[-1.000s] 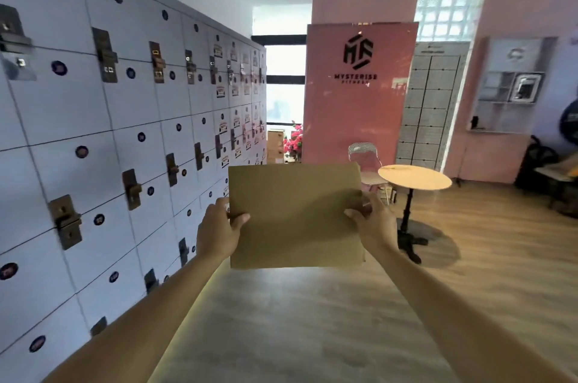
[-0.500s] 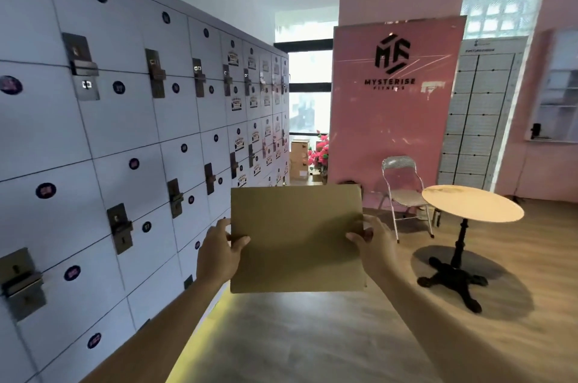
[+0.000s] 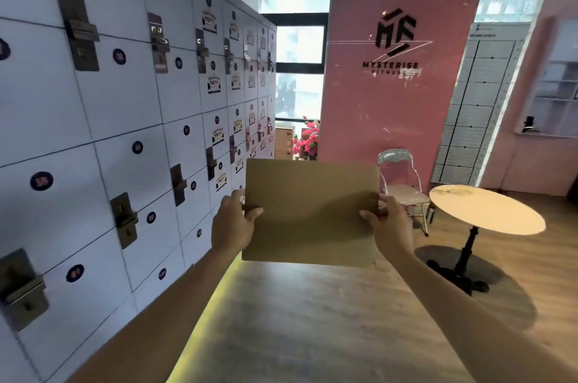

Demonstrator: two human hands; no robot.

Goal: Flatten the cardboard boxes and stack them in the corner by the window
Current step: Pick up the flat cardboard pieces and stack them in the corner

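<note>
Head camera: a flattened cardboard box [image 3: 311, 213] is held upright at arm's length, the left hand [image 3: 231, 224] gripping its left edge and the right hand [image 3: 389, 226] its right, thumbs pressed on the near face. White lockers [image 3: 125, 107] line the left wall; a round desk [image 3: 486, 210] and folding chair [image 3: 403, 182] stand right, before a window [image 3: 298, 69].

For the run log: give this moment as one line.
phase: carrying | flattened cardboard: upright, off floor | left hand: grips left edge | right hand: grips right edge | window: ahead
</note>
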